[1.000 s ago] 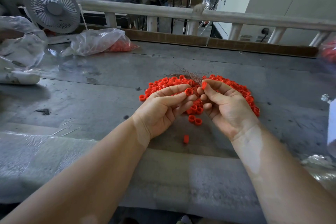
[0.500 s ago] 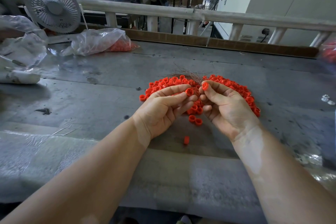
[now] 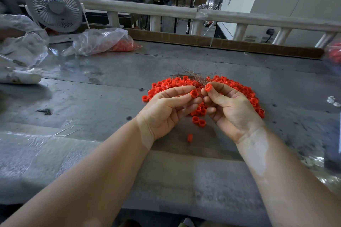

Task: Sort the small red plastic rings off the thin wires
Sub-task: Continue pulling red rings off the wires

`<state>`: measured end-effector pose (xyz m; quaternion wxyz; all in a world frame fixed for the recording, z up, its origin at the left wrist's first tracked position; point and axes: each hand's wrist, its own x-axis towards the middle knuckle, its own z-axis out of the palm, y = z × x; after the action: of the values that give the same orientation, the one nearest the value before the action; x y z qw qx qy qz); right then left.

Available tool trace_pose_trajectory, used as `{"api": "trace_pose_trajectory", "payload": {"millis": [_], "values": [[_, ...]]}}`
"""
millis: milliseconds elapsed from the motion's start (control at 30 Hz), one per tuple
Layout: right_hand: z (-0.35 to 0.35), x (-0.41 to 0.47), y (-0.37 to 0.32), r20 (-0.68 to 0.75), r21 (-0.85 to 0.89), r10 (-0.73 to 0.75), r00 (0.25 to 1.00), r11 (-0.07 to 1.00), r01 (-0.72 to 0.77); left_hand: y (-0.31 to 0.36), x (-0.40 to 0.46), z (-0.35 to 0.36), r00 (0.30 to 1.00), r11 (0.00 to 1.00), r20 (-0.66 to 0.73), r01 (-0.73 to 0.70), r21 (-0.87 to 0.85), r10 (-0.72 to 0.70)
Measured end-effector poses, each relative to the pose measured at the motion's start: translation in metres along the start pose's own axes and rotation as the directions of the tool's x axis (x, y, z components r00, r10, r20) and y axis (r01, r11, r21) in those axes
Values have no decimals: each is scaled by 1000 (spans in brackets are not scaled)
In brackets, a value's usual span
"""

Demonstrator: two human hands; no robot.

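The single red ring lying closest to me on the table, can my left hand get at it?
Probably yes: the lone ring lies apart on bare table, nothing covering it, but the left hand already pinches another ring.

Almost nothing differs — the right hand (image 3: 230,108) has lifted its pinched ring (image 3: 208,87) slightly away from the left hand (image 3: 166,110).

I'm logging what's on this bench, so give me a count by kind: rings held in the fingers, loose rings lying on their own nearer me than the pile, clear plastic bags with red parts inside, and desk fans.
Rings held in fingers: 2, one in the left hand, one in the right hand
Loose ring nearer than the pile: 1
Plastic bag with red parts: 1
Desk fan: 1
Total: 5
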<state>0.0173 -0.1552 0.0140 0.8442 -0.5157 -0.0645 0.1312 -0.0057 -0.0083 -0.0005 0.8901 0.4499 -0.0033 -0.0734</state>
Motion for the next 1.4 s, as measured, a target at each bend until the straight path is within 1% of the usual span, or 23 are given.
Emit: {"api": "trace_pose_trajectory", "payload": {"millis": [400,633,867,1067,1267,1400], "values": [[0,1,0,1,-6,7,1000,1000,-7,-1,0,0,1000,1000,11,-15,21,15],[2,0,1,-29,-10,14,999,1000,-14,-3,1,0,1000,999,12,-29,30,28],[1,1,0,-12,2,18,1000,1000,-18,-2,1,-1,999,999,21,-26,35,26],[2,1,1,-4,-58,-1,1000,998,1,-2,2,-1,1000,999,19,-26,41,25],[3,0,0,17,-64,-14,1000,998,16,-1,1,0,999,998,26,-29,49,27],[4,-1,1,63,-176,-73,995,981,83,-1,0,0,999,998,22,-31,61,29]]}}
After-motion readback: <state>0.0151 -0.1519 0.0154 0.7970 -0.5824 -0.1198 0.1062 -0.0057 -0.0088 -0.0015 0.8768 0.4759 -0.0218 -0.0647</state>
